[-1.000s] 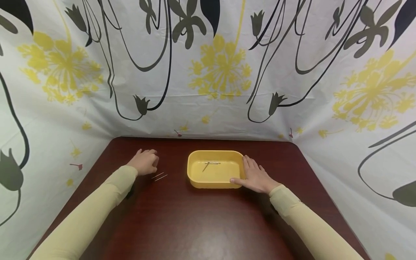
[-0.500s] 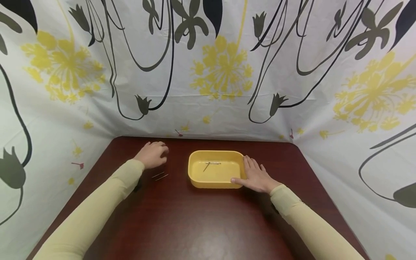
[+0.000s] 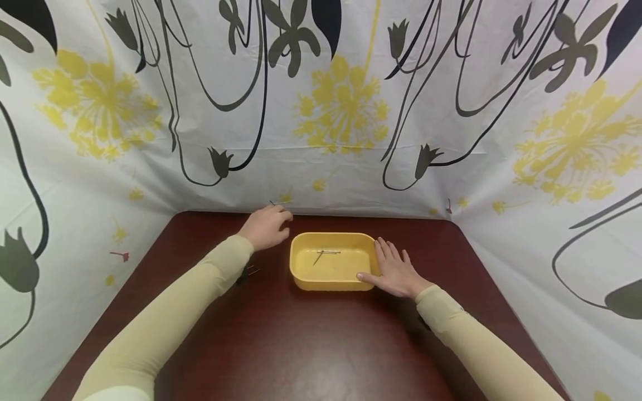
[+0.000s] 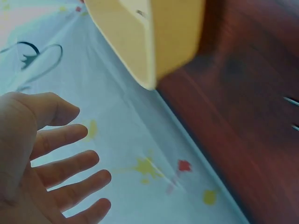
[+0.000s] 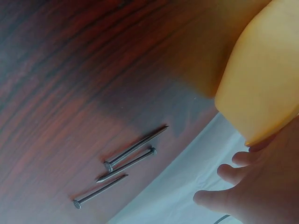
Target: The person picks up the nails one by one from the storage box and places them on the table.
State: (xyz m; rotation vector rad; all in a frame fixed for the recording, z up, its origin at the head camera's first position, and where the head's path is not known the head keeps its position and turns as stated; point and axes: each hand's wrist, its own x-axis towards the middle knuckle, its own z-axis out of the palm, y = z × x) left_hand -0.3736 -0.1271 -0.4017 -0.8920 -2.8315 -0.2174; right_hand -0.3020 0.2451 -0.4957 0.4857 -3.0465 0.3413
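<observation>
My left hand (image 3: pixel 266 227) is in the air off the back left corner of a yellow tray (image 3: pixel 332 285). In the left wrist view the fingers of this hand (image 4: pixel 51 154) are spread and loosely bent, with nothing in them. Several nails (image 3: pixel 328 252) lie inside the tray, one of them at a slant. My right hand (image 3: pixel 393 271) rests against the tray's right end, fingers straight, thumb over the front rim. Loose nails (image 3: pixel 254 272) lie on the table beside the left sleeve, which partly covers them. Three more nails (image 5: pixel 131 161) show on the table in the right wrist view.
A dark red-brown wooden table (image 3: pixel 321 340) with rounded back corners carries everything. Patterned white cloth (image 3: pixel 321 184) hangs close behind it and along both sides.
My left hand has lifted from beside the loose nails on the left and moved right and back, towards the tray. The right hand and the tray have stayed in place.
</observation>
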